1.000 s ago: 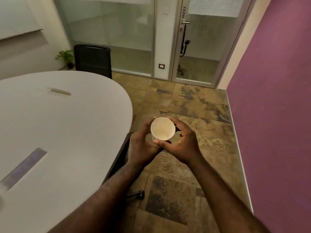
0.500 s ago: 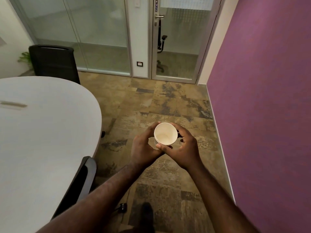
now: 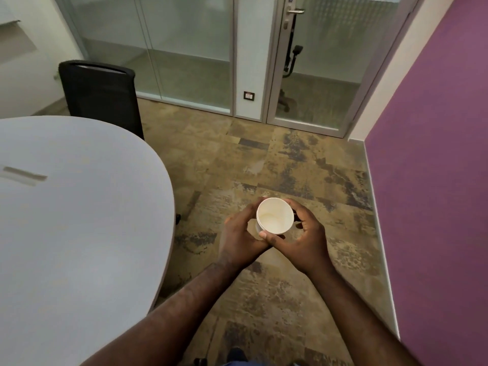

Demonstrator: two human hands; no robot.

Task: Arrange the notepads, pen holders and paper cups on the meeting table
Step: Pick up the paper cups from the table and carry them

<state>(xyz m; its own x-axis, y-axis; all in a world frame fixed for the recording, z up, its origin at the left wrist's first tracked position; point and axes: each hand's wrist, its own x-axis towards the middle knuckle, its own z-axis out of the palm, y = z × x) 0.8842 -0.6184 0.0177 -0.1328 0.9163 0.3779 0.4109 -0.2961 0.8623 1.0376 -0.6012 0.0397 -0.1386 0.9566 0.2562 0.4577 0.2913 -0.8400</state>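
Pretty dim indoor shot, everything's looking a bit murky and soft. The table (image 3: 79, 207) at 9 o'clock is catching flat grey light with no hard shadows. Wide-angle lens is bending the door frame (image 3: 272, 62) at 12 o'clock and the purple wall (image 3: 435, 154) at 3 o'clock. No glare anywhere.

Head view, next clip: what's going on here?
A person stands beside the meeting table, holding a white paper cup in both hands out over the floor, not over the tabletop. The left hand cradles it from the side and below; the right hand wraps the other side. The cup is upright and looks empty; its rim seems doubled, so it may be a nested stack. The visible tabletop holds no notepads, pen holders or cups. A black chair stands at the table's far end.
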